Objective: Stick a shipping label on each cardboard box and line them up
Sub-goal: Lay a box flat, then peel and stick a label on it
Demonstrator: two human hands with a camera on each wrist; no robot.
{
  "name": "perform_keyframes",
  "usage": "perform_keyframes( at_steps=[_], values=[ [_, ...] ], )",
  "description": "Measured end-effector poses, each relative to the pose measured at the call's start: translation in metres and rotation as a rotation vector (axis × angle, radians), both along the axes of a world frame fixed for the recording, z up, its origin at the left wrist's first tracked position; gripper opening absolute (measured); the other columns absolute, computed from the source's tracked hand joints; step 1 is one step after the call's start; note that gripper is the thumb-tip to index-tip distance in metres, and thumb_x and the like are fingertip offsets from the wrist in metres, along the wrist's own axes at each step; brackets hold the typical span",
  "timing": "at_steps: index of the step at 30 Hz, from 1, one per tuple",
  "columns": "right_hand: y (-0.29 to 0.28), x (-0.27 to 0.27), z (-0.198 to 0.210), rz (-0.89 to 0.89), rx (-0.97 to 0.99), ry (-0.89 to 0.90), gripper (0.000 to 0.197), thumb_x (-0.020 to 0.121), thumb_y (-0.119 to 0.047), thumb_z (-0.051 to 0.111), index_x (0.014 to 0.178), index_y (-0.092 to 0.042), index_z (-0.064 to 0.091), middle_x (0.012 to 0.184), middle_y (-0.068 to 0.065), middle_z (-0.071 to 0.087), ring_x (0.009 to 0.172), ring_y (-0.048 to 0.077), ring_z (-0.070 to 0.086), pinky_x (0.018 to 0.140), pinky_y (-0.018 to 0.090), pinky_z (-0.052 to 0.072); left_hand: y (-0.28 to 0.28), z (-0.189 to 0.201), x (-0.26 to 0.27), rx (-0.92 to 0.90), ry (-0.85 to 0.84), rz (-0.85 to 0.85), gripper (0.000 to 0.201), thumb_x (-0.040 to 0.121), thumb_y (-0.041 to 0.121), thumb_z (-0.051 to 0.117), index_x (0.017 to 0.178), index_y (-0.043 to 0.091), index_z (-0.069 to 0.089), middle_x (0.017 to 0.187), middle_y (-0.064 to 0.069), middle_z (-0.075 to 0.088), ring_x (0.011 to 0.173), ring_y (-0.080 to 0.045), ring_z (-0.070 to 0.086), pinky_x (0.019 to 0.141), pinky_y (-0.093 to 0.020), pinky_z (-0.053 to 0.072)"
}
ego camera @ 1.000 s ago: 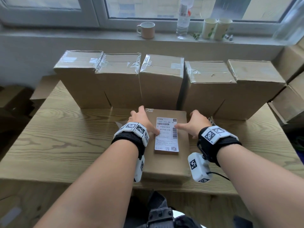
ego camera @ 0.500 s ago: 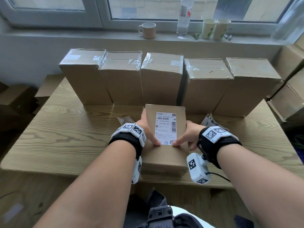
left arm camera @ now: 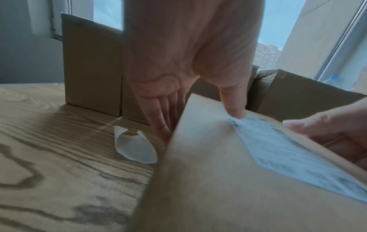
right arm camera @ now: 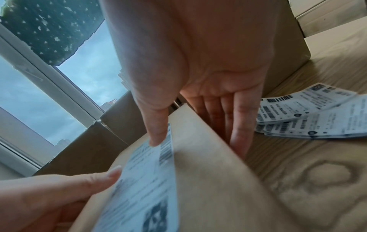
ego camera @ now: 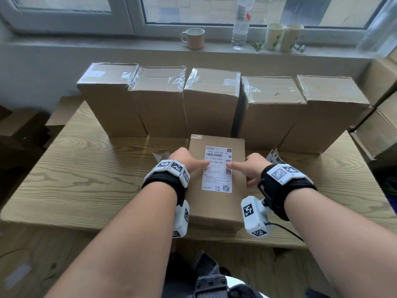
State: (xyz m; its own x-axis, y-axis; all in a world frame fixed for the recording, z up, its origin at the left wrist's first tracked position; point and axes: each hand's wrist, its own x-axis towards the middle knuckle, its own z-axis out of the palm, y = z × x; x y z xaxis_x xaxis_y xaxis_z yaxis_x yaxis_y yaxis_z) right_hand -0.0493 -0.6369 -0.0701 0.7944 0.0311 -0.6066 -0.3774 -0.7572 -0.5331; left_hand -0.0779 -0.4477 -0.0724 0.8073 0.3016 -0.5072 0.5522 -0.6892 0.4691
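Note:
A flat cardboard box (ego camera: pixel 217 207) lies on the wooden table (ego camera: pixel 86 179), a white shipping label (ego camera: pixel 217 171) stuck on its top face. My left hand (ego camera: pixel 189 163) grips its left side, thumb on the label's left edge, fingers running down the side wall. My right hand (ego camera: pixel 251 166) mirrors it on the right side, thumb on the label's right edge. The wrist views show the left hand (left arm camera: pixel 178 62), right hand (right arm camera: pixel 198 55), box (left arm camera: pixel 218 180) and label (right arm camera: pixel 143 180) close up. Several taped boxes (ego camera: pixel 160 100) stand upright in a row behind.
Spare labels (right arm camera: pixel 309 113) lie fanned on the table right of the box. A curled backing paper (left arm camera: pixel 133 144) lies to its left. A mug (ego camera: pixel 194 38), bottle (ego camera: pixel 240 24) and two cups (ego camera: pixel 281 36) sit on the sill. More cartons (ego camera: pixel 382 130) stack at the right.
Both hands have come back from the box's far end to its sides. The thumbs now rest on the middle of the label.

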Motion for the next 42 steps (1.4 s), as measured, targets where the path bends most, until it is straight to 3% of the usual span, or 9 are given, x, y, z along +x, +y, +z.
perform_keyframes(
  at_steps=[3, 8, 12, 15, 20, 25, 30, 36, 42],
  values=[
    [0.0, 0.007, 0.016, -0.031, 0.038, -0.024, 0.052, 0.079, -0.053, 0.071, 0.098, -0.009, 0.053, 0.088, 0.01, 0.066, 0.075, 0.028, 0.072, 0.073, 0.046, 0.061, 0.004, 0.011, 0.003, 0.018, -0.055, 0.064, 0.055, 0.082, 0.061, 0.062, 0.102, 0.011, 0.053, 0.083, 0.0, 0.055, 0.079, -0.021, 0.055, 0.068, -0.03, 0.043],
    [0.015, 0.019, 0.047, 0.039, 0.056, -0.078, 0.057, 0.08, -0.054, 0.069, 0.1, -0.004, 0.051, 0.078, 0.01, 0.063, 0.069, 0.029, 0.073, 0.068, 0.042, 0.062, 0.018, 0.042, 0.005, 0.04, -0.038, 0.105, 0.079, 0.083, 0.071, 0.051, 0.128, 0.006, 0.056, 0.115, -0.01, 0.062, 0.087, -0.024, 0.052, 0.075, -0.031, 0.042],
    [0.041, 0.021, 0.061, 0.13, 0.094, -0.083, 0.064, 0.081, -0.054, 0.069, 0.105, 0.003, 0.054, 0.084, 0.016, 0.068, 0.071, 0.031, 0.073, 0.074, 0.046, 0.061, 0.042, 0.059, -0.001, 0.045, -0.051, 0.184, 0.082, 0.083, 0.074, 0.046, 0.132, 0.008, 0.054, 0.11, -0.008, 0.06, 0.091, -0.025, 0.053, 0.078, -0.034, 0.044],
    [0.068, 0.019, 0.067, 0.197, 0.121, -0.082, 0.065, 0.082, -0.053, 0.068, 0.108, 0.006, 0.055, 0.081, 0.018, 0.068, 0.064, 0.029, 0.072, 0.068, 0.042, 0.061, 0.069, 0.063, -0.009, 0.018, -0.026, 0.25, 0.091, 0.083, 0.078, 0.039, 0.14, 0.009, 0.047, 0.133, -0.013, 0.057, 0.116, -0.031, 0.056, 0.094, -0.037, 0.043],
    [0.12, 0.016, 0.079, 0.292, 0.148, -0.039, 0.057, 0.085, -0.05, 0.066, 0.101, 0.004, 0.056, 0.079, 0.018, 0.069, 0.062, 0.028, 0.072, 0.069, 0.04, 0.061, 0.117, 0.07, -0.02, -0.046, 0.008, 0.388, 0.095, 0.087, 0.078, 0.025, 0.15, 0.008, 0.033, 0.155, -0.016, 0.034, 0.141, -0.034, 0.033, 0.114, -0.041, 0.024],
    [0.191, 0.014, 0.087, 0.331, 0.168, -0.033, 0.051, 0.084, -0.049, 0.068, 0.085, 0.001, 0.054, 0.077, 0.018, 0.067, 0.06, 0.027, 0.071, 0.056, 0.037, 0.061, 0.183, 0.082, -0.029, -0.066, -0.006, 0.427, 0.09, 0.093, 0.071, 0.018, 0.149, 0.003, 0.032, 0.156, -0.019, 0.029, 0.145, -0.032, 0.027, 0.117, -0.038, 0.016],
    [0.269, 0.009, 0.09, 0.372, 0.174, -0.034, 0.048, 0.085, -0.047, 0.068, 0.078, -0.002, 0.053, 0.075, 0.016, 0.066, 0.068, 0.03, 0.071, 0.073, 0.046, 0.061, 0.26, 0.091, -0.041, -0.089, -0.03, 0.492, 0.097, 0.087, 0.078, 0.022, 0.15, 0.006, 0.031, 0.157, -0.018, 0.028, 0.144, -0.032, 0.028, 0.117, -0.039, 0.016],
    [0.357, 0.006, 0.089, 0.45, 0.221, -0.022, 0.035, 0.083, -0.032, 0.075, 0.1, -0.003, 0.065, 0.094, 0.015, 0.073, 0.081, 0.029, 0.074, 0.071, 0.041, 0.062, 0.349, 0.093, -0.048, -0.116, -0.119, 0.645, 0.131, 0.042, 0.098, 0.032, 0.143, 0.017, 0.046, 0.143, -0.012, 0.051, 0.128, -0.032, 0.05, 0.111, -0.045, 0.035],
    [0.428, 0.006, 0.077, 0.487, 0.211, -0.102, 0.025, 0.079, -0.018, 0.078, 0.093, 0.001, 0.07, 0.088, 0.02, 0.075, 0.086, 0.031, 0.074, 0.081, 0.044, 0.06, 0.413, 0.101, -0.052, -0.079, -0.151, 0.702, 0.095, 0.068, 0.079, 0.036, 0.134, 0.013, 0.053, 0.134, -0.013, 0.056, 0.12, -0.032, 0.053, 0.104, -0.04, 0.038]
  ],
)
